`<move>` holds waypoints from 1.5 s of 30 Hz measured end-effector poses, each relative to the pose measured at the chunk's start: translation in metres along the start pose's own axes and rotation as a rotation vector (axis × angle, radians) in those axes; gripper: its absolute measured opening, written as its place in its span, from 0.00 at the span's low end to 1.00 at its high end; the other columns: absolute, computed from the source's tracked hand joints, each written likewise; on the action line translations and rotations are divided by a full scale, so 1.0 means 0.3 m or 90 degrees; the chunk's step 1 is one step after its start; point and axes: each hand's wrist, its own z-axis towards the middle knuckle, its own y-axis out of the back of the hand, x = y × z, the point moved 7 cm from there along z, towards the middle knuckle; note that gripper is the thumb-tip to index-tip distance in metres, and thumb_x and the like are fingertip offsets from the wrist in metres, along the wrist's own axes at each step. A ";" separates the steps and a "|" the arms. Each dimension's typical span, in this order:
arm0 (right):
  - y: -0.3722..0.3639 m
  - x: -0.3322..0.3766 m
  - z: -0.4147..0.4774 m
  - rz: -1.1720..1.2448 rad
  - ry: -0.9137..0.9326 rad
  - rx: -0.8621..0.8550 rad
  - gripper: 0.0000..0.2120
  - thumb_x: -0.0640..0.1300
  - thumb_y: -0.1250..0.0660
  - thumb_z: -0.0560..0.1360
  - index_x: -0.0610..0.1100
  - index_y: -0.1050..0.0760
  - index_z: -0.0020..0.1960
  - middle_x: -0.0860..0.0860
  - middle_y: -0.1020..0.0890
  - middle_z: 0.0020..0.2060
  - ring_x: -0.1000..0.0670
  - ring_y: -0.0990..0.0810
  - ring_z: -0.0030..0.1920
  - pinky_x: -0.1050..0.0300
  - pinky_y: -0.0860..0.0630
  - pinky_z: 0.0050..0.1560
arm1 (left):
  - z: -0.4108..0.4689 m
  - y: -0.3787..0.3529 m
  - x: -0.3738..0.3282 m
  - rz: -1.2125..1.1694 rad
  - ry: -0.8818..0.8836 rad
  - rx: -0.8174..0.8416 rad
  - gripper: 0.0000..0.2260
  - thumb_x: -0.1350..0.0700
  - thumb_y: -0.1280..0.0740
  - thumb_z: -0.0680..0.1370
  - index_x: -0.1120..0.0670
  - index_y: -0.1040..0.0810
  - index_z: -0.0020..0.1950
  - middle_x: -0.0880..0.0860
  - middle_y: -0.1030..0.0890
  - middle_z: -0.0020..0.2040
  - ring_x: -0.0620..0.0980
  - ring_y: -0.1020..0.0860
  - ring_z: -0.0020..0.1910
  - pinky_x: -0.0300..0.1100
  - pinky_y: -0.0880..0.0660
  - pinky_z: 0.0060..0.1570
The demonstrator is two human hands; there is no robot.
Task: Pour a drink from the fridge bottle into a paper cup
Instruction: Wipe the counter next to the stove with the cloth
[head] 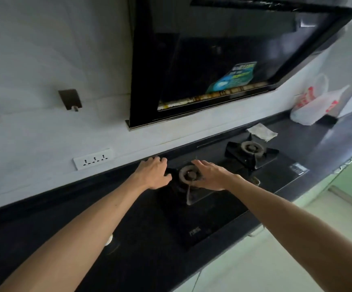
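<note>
While left hand (153, 173) and right hand (209, 175) hover | fingers spread, empty | hob (202, 220) logo unreadable

Under my fingers is a black gas stove (202, 220) with two burners: one burner (188, 175) just between my fingertips, the second burner (251, 148) further to the right of them. Above my fingers hangs a black hood (213, 60) with a green sticker (232, 77). Left of my fingers the wall has a white socket strip (93, 158). Far right of my fingers lie a folded cloth (261, 132) and a plastic bag (316, 104).
</note>
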 end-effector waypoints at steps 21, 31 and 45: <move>0.219 -0.824 -0.944 -0.015 -0.258 -0.110 0.35 0.58 0.35 0.77 0.46 0.46 0.77 0.42 0.29 0.68 0.40 0.25 0.63 0.42 0.24 0.58 | 0.091 0.127 -1.179 0.081 -0.214 0.000 0.25 0.41 0.43 0.80 0.56 0.33 0.70 0.58 0.27 0.68 0.59 0.29 0.68 0.56 0.31 0.64; 0.234 -1.169 -1.402 0.016 -0.452 -0.138 0.37 0.59 0.36 0.78 0.46 0.48 0.78 0.42 0.30 0.69 0.40 0.28 0.67 0.43 0.25 0.60 | 0.172 0.114 -1.664 0.152 -0.355 -0.020 0.27 0.40 0.43 0.80 0.56 0.34 0.72 0.58 0.28 0.69 0.59 0.29 0.68 0.56 0.31 0.65; 0.190 -1.640 -1.720 0.089 -0.636 -0.163 0.37 0.58 0.33 0.76 0.44 0.45 0.77 0.40 0.30 0.70 0.39 0.29 0.67 0.45 0.28 0.65 | 0.448 0.058 -2.252 0.208 -0.543 -0.040 0.24 0.42 0.43 0.80 0.56 0.32 0.69 0.58 0.26 0.65 0.58 0.27 0.63 0.56 0.30 0.62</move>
